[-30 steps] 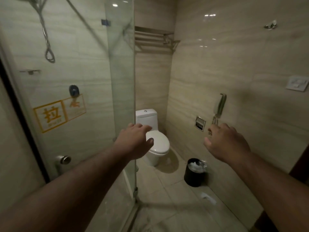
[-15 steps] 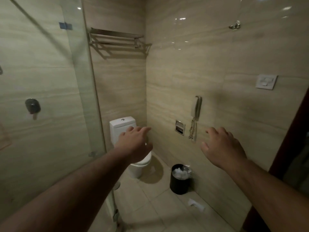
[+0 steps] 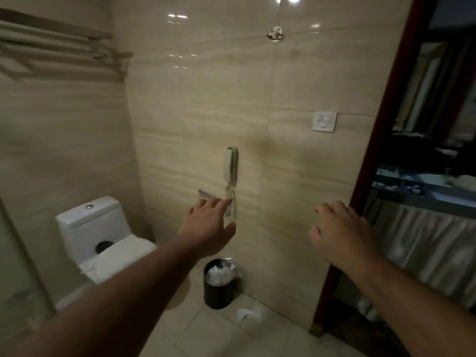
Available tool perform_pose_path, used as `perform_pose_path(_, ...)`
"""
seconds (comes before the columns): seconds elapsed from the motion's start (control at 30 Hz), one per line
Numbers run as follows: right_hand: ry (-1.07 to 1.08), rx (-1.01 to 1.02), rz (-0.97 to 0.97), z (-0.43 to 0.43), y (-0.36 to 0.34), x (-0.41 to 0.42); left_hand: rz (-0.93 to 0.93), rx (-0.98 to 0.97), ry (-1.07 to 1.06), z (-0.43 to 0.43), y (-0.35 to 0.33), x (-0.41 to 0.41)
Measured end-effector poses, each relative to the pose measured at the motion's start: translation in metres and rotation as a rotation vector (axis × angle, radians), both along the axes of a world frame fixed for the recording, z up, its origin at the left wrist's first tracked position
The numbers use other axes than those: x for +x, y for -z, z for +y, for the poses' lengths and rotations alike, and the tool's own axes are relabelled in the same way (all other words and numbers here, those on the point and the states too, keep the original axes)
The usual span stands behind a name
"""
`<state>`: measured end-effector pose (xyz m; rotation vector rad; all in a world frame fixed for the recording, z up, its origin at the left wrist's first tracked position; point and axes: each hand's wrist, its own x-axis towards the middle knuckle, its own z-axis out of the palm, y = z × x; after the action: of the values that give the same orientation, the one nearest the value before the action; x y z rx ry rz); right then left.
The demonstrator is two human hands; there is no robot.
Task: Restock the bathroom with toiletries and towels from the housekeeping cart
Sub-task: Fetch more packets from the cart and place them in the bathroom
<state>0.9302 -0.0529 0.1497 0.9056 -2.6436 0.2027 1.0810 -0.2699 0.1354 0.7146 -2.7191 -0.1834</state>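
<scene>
Both my hands reach forward, empty, in a beige tiled bathroom. My left hand point(image 3: 208, 225) has relaxed fingers and hovers in front of the recessed paper holder point(image 3: 206, 194) on the wall. My right hand point(image 3: 340, 235) is spread, palm down, near the dark red door frame point(image 3: 371, 161). Beyond the doorway at the right stands the housekeeping cart point(image 3: 422, 191), with small items on its top tray and a pale curtain below. A metal towel rack point(image 3: 59, 45) hangs bare at the upper left.
A white toilet point(image 3: 95, 238) sits at the lower left. A black bin point(image 3: 219, 284) with white paper in it stands by the wall, a crumpled white scrap point(image 3: 248, 315) beside it on the floor. A wall phone point(image 3: 231, 166), a switch plate point(image 3: 324, 121) and a hook point(image 3: 275, 34) are mounted on the wall.
The view has swung right: the shower glass left the frame and the doorway with the cart came into sight. Both hands stay raised and empty.
</scene>
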Motion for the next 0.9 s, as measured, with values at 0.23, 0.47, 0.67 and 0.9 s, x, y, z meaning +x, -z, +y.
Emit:
perform_pose_path(0.23,0.231,-0.173,-0.066,0.049,0.014,-0.054,0.008,0.043,0.160,0.022,0.014,-0.089)
perform_pose_path(0.47,0.226,-0.208,-0.108,0.070,0.035,-0.113,-0.030,0.051,0.228,0.050,0.028,-0.161)
perform_pose_path(0.67,0.209,-0.236,-0.044,0.085,0.026,-0.180,-0.009,0.021,0.270,0.060,0.005,-0.225)
perform_pose_path(0.9,0.232,-0.172,-0.087,0.097,0.021,-0.245,-0.009,-0.045,0.277,0.064,0.005,-0.282)
